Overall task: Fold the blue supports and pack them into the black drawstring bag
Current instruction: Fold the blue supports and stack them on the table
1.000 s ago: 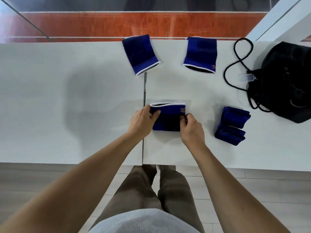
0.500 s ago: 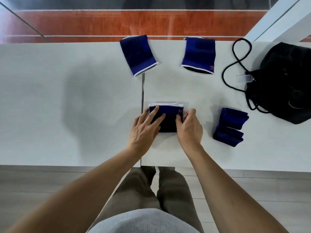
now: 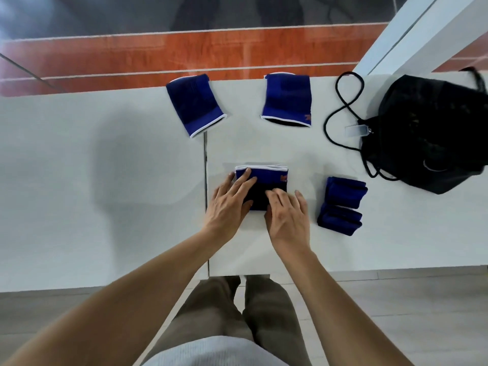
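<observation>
A blue support, folded in half with its white edges stacked at the far side, lies on the white table in front of me. My left hand rests flat on its left part, fingers spread. My right hand presses flat on its right near part. Two folded blue supports lie side by side to the right. Two unfolded blue supports lie at the table's far edge, one on the left and one on the right. The black drawstring bag sits at the far right with its cord looped on the table.
A seam between two tabletops runs just left of the support under my hands. A small clear tag hangs by the bag's mouth. A white post rises behind the bag. Beyond the table's far edge is an orange floor strip.
Both hands went from pinching the support's sides to lying flat on top of it. The folded support now looks flatter, and the view has shifted slightly.
</observation>
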